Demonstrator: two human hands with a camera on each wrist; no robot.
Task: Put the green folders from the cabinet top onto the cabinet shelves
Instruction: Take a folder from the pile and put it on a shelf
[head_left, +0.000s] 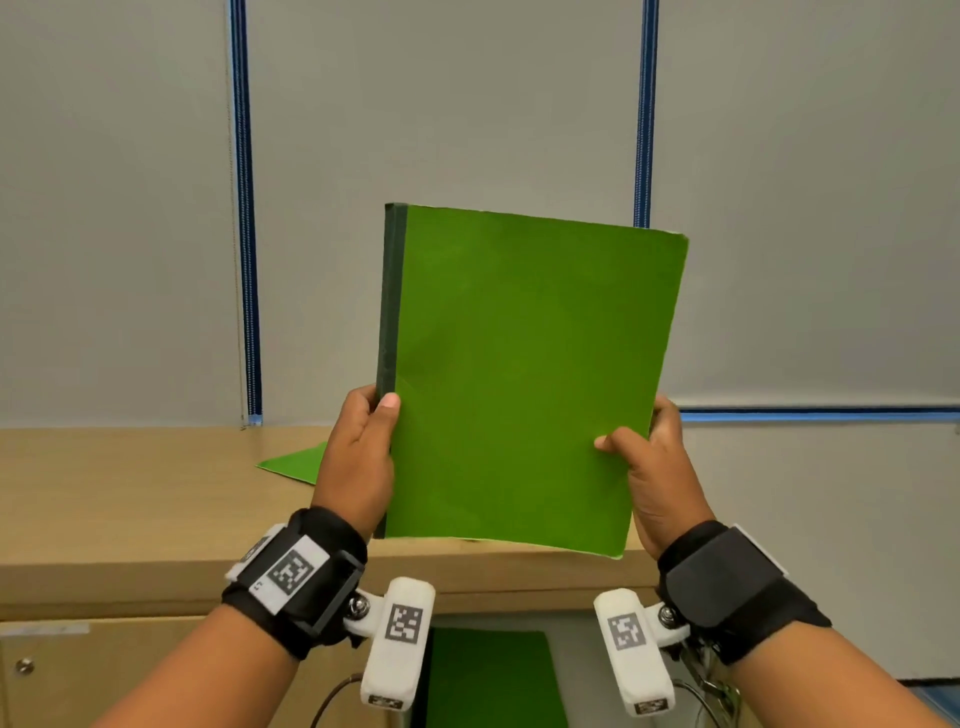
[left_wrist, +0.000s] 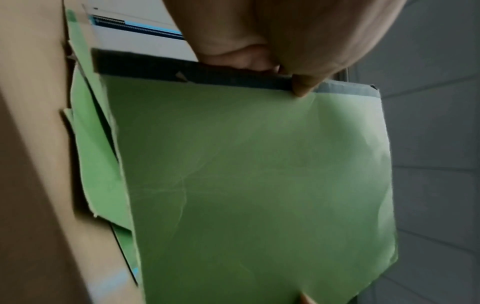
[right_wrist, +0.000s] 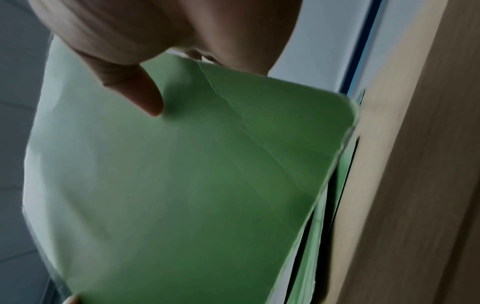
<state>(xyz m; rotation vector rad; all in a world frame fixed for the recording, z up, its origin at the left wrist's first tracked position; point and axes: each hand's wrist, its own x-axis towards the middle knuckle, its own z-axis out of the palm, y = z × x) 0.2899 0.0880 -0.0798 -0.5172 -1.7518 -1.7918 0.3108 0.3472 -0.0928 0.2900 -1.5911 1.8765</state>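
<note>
A green folder (head_left: 524, 379) with a dark spine strip stands almost upright in the air above the wooden cabinet top (head_left: 130, 499). My left hand (head_left: 363, 441) grips its spine edge, thumb on the front cover. My right hand (head_left: 649, 457) grips the opposite edge, thumb pressed on the cover. In the left wrist view the folder (left_wrist: 259, 174) fills the frame below my thumb. The right wrist view shows the same cover (right_wrist: 194, 174) under my thumb. More green folders (head_left: 298, 462) lie flat on the cabinet top behind my left hand. Another green folder (head_left: 493, 675) lies on a shelf below the cabinet top.
A grey wall with blue vertical strips (head_left: 244, 208) rises behind the cabinet. A closed wooden door with a round lock (head_left: 23, 666) is at lower left. The cabinet's front edge (head_left: 130, 587) runs across below my wrists.
</note>
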